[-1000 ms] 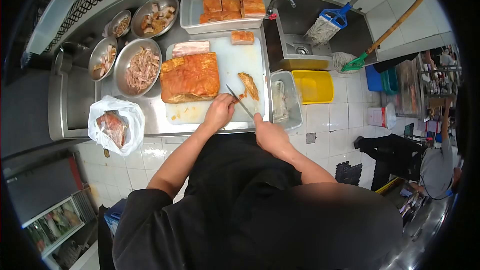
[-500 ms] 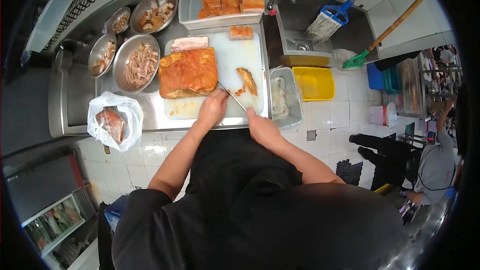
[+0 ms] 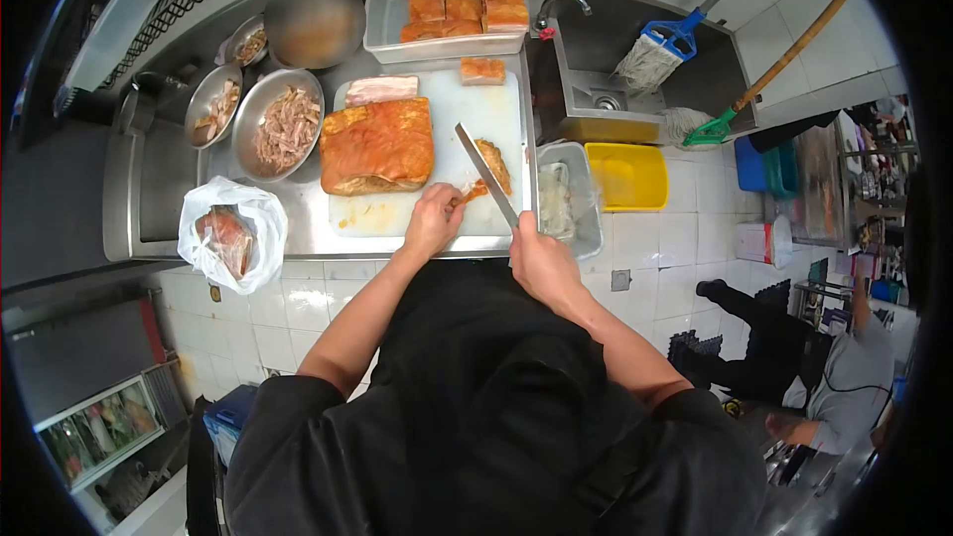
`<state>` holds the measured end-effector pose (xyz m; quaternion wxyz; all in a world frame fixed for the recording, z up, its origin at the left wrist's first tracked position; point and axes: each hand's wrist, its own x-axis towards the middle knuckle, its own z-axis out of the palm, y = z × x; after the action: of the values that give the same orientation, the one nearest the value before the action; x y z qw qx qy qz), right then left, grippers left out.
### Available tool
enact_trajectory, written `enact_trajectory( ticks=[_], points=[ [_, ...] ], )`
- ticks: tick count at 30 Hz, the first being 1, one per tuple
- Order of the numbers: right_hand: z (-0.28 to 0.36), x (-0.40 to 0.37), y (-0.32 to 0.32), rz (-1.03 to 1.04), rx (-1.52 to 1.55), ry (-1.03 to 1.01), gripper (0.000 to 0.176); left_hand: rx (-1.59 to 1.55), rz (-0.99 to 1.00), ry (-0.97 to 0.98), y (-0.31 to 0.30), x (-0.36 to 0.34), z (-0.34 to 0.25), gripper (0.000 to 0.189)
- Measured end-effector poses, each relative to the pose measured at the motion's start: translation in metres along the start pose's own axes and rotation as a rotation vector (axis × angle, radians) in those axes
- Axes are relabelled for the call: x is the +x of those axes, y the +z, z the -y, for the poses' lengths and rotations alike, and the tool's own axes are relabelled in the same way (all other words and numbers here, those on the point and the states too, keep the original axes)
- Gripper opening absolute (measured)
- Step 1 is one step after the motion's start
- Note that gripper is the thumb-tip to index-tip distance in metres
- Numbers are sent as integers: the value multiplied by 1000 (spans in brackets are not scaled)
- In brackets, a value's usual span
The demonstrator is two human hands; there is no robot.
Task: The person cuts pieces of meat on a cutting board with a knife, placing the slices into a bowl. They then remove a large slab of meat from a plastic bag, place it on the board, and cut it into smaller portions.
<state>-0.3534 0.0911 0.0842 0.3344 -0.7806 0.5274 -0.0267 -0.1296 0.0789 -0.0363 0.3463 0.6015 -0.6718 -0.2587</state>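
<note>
My right hand is wrapped round the handle of a knife, whose blade points up and left over the white cutting board. My left hand is closed on the board, its fingertips at a small reddish meat scrap left of the blade. Partly behind the blade lies a browned meat piece. A large roasted slab of meat sits left of the knife, with a paler strip above it and a small block at the board's top right.
A tray of meat blocks stands behind the board. Metal bowls and a plastic bag are at left. Right are a grey tub, yellow tub, sink and mops. A co-worker is far right.
My left hand has moved right, from beside the slab to the small scrap. The knife has moved right and now shows its broad blade over the browned piece. The co-worker has shifted.
</note>
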Motion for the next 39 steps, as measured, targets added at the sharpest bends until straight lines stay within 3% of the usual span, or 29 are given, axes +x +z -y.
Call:
enact_trajectory(
  ticks=[3, 5, 11, 16, 19, 23, 26, 28, 33, 37, 39],
  points=[
    [-20, 6, 26, -78, 30, -30, 20, 6, 2, -12, 4, -1, 7, 17],
    [-41, 19, 47, 65, -99, -23, 22, 15, -5, -15, 5, 0, 8, 17],
    [-1, -2, 7, -19, -9, -56, 21, -81, -41, -14, -2, -3, -2, 13],
    [-26, 10, 45, 93, -92, -35, 22, 48, -36, 40, -2, -5, 3, 10],
    [-12, 4, 31, 134, -87, 3, 23, -18, -53, 42, -3, -7, 5, 11],
    [5, -1, 10, 68, 13, -44, 22, -18, -31, -6, -5, -11, 6, 10],
    [-29, 13, 59, 92, -5, -49, 22, -11, -34, 12, -5, -13, 6, 9],
    [-30, 23, 47, 101, -29, -47, 22, 11, -43, 39, -4, -5, 9, 9],
    [-13, 5, 15, 100, 3, -8, 22, -7, 10, -37, -6, -11, 5, 13],
    [-36, 3, 11, 34, -4, 93, 24, -30, 4, -45, 1, -7, 6, 16],
    [-41, 5, 12, 36, -23, 158, 24, 60, -124, 54, 8, -3, 8, 19]
  ],
)
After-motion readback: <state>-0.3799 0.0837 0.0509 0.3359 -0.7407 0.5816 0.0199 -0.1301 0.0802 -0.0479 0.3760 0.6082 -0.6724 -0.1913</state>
